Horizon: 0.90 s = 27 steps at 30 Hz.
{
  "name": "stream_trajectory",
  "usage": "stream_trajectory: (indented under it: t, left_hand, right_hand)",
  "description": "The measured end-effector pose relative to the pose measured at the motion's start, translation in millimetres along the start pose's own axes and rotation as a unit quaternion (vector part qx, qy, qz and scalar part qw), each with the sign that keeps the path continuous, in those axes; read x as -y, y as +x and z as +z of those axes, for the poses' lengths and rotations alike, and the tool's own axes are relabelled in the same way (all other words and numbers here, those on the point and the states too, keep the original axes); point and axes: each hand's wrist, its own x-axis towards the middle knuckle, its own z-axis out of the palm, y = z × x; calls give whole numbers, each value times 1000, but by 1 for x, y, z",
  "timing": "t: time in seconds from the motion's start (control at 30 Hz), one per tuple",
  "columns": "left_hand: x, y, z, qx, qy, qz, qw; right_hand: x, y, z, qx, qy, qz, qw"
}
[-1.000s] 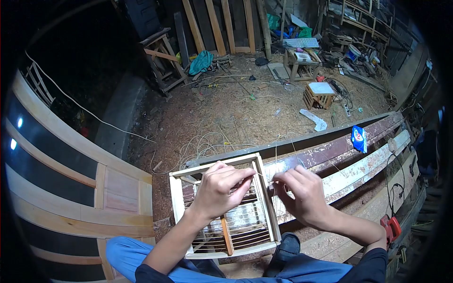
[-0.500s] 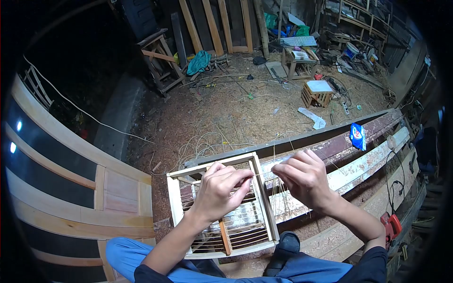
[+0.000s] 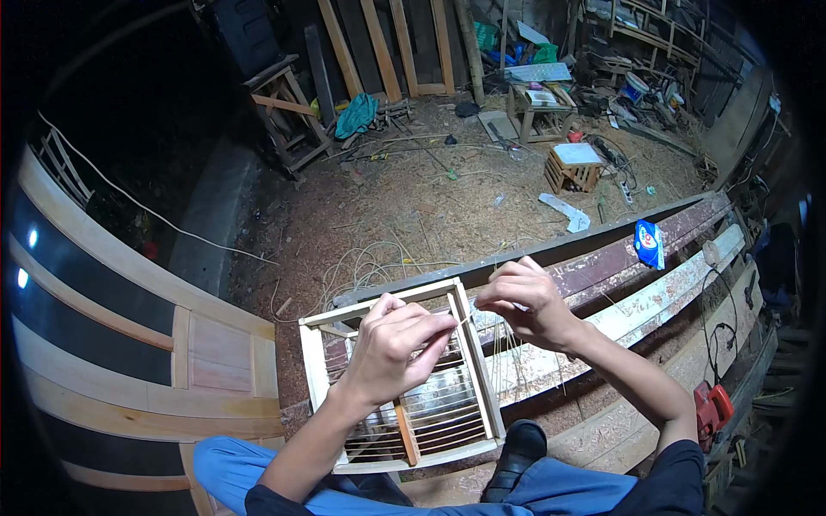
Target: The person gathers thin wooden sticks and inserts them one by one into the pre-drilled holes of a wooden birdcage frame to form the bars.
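My left hand [image 3: 397, 346] is closed in a pinch above a small wooden frame [image 3: 310, 361], gripping a thin pale stick [image 3: 467, 320]. The stick's other end runs to the fingertips of my right hand [image 3: 527, 301], which are pinched together on it. The frame has pale wooden sides, a row of thin rods across it and an orange-brown slat [image 3: 407, 434] near the front. It rests over my lap and the planks. Several thin loose sticks [image 3: 514, 365] lie on the planks just right of the frame.
Long weathered planks [image 3: 619, 322] run to the right, bearing a blue packet [image 3: 649, 245] and a red power tool [image 3: 712, 408]. A panelled wooden door [image 3: 219, 353] lies at the left. Beyond, on the littered ground, are a slatted crate [image 3: 575, 168] and a small table [image 3: 542, 101].
My right hand has moved slightly left and up, closer to my left hand, so less of the thin stick shows between them. The whole view has shifted a little.
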Motion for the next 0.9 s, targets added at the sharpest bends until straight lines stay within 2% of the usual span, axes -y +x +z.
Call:
stream_trajectory:
  t: [0.13, 0.27, 0.37, 0.53, 0.8, 0.9]
  left_hand:
    - [3, -1, 0, 3, -1, 19, 1000]
    - [2, -1, -1, 12, 0, 15, 1000]
    - [-3, 0, -2, 18, -7, -27, 999]
    - [0, 0, -1, -2, -21, -33, 999]
    - [-2, 1, 2, -3, -9, -35, 999]
    - [-1, 1, 4, -4, 0, -32, 999]
  right_hand:
    - [-11, 2, 10, 32, 68, 9, 997]
    - [-18, 7, 7, 47, 75, -1, 996]
    - [-14, 12, -6, 25, 90, -11, 996]
    - [5, 12, -30, 21, -4, -40, 999]
    - [28, 5, -34, -14, -72, -72, 995]
    - [41, 3, -38, 1, -103, -92, 990]
